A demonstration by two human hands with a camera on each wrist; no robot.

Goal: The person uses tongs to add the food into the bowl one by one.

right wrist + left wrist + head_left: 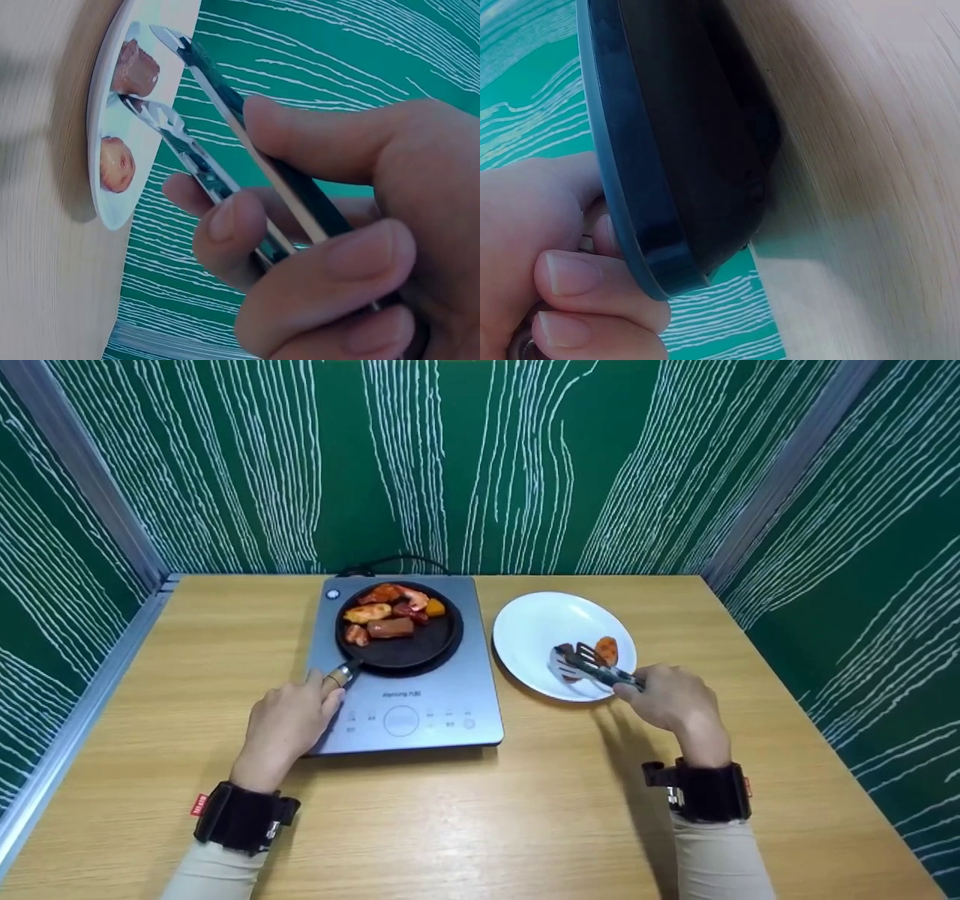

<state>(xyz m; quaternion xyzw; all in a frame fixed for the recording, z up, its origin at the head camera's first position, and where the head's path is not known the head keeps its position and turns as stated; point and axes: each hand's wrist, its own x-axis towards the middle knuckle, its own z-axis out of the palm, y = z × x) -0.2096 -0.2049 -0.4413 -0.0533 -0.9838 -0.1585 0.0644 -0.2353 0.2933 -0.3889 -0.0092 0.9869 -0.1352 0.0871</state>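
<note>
My left hand (289, 720) grips the wooden handle (335, 680) of a small black frying pan (409, 654), with its fingers curled round in the left wrist view. Several food pieces lie in the pan, among them a brown block (391, 628), a shrimp (415, 598) and a yellow piece (435, 607). In my right hand (671, 697) is a pair of metal tongs (214, 176), held between thumb and fingers above the white plate (525, 622). The tong ends stand apart beside a brown chunk (136, 69) on the plate. An orange-brown piece (607, 650) lies near it.
The pan rests on a silver induction cooker (450, 709) with a touch panel at its front. A black cord (405, 558) runs behind it. Green walls with white lines enclose the wooden table (465, 810) at the back and sides.
</note>
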